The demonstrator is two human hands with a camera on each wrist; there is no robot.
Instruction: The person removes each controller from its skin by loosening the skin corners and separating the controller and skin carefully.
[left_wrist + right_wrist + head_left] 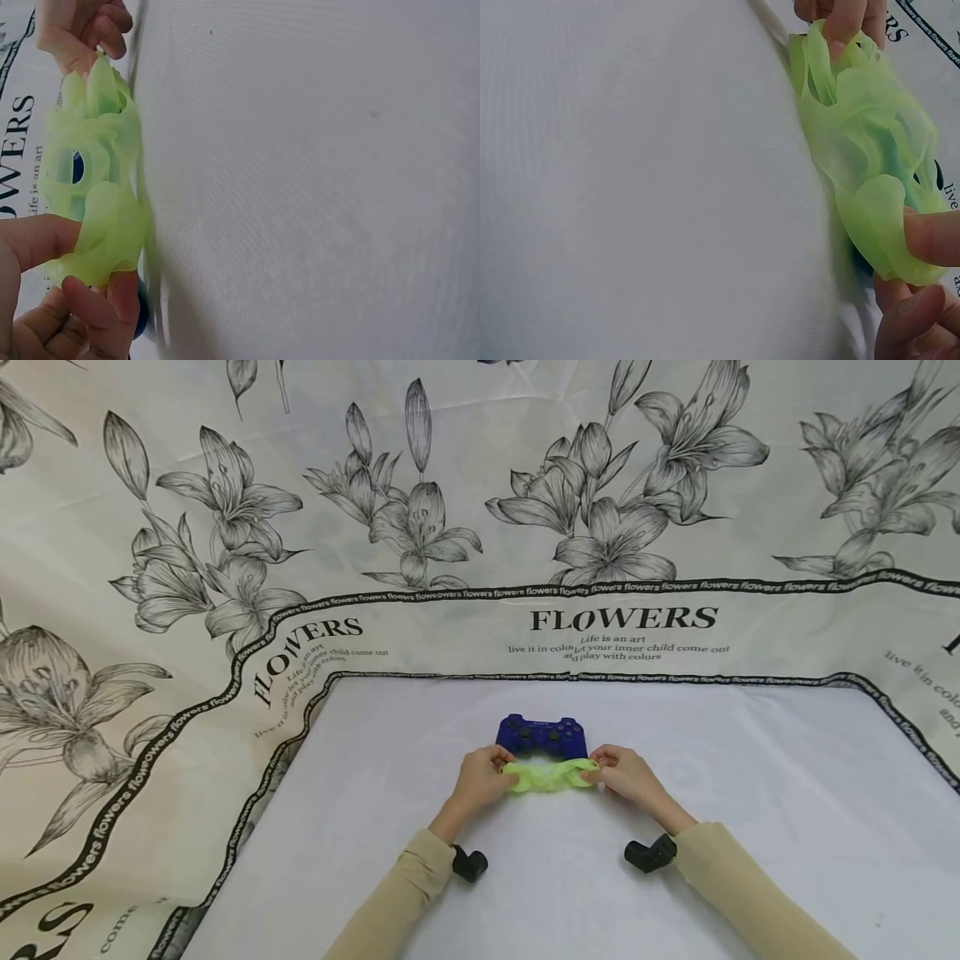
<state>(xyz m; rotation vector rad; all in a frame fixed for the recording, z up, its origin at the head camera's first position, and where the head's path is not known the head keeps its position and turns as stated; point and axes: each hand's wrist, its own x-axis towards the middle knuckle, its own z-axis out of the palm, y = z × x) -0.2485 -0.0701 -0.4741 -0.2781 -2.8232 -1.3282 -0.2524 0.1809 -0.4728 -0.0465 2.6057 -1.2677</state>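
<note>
A blue game controller (542, 736) lies on the white table top (525, 893). Just in front of it both hands stretch a floppy lime-green silicone cover (550, 774) between them. My left hand (480, 777) pinches the cover's left end (105, 240) between thumb and curled fingers. My right hand (626, 774) pinches the cover's right end (889, 232) the same way. The cover's cut-out holes show in both wrist views, with a bit of the blue controller (77, 166) seen through one. The other hand (79, 34) grips the far end in the left wrist view.
A cream cloth printed with black lilies and the word FLOWERS (622, 618) drapes behind and beside the table. Black wrist-camera mounts (468, 863) (649, 853) sit at both beige sleeves.
</note>
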